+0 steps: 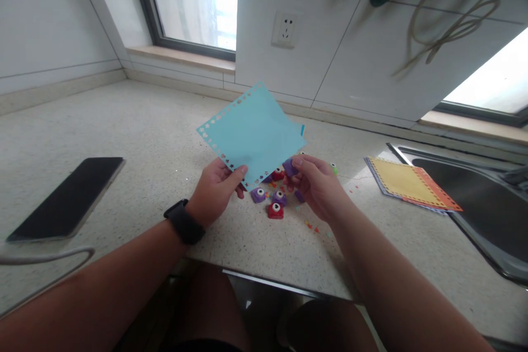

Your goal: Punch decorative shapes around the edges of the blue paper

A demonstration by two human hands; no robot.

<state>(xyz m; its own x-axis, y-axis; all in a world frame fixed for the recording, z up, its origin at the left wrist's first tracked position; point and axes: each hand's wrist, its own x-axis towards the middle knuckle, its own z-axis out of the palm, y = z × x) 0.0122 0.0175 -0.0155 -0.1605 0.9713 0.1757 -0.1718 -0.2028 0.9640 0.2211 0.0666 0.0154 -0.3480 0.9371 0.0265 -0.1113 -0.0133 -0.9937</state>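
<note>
My left hand (220, 184) pinches a light blue sheet of paper (256, 132) by its near corner and holds it tilted above the counter. Small shapes are punched along several of the sheet's edges. Close to the sheet's right corner, my right hand (315, 184) is closed on a purple craft punch (291, 167). Whether the sheet sits in the punch's slot I cannot tell. Below lie several more eye-decorated punches, among them a red punch (275, 210) and a purple punch (258, 194). Others are partly hidden by the sheet and my fingers.
A stack of punched yellow and orange paper (406, 181) lies at the right, against the steel sink (474, 192). A dark flat tablet-like slab (68, 198) rests at the left. Tiny paper cutouts (312, 227) are scattered on the counter (148, 132). A green punch (334, 168) stands behind my right hand.
</note>
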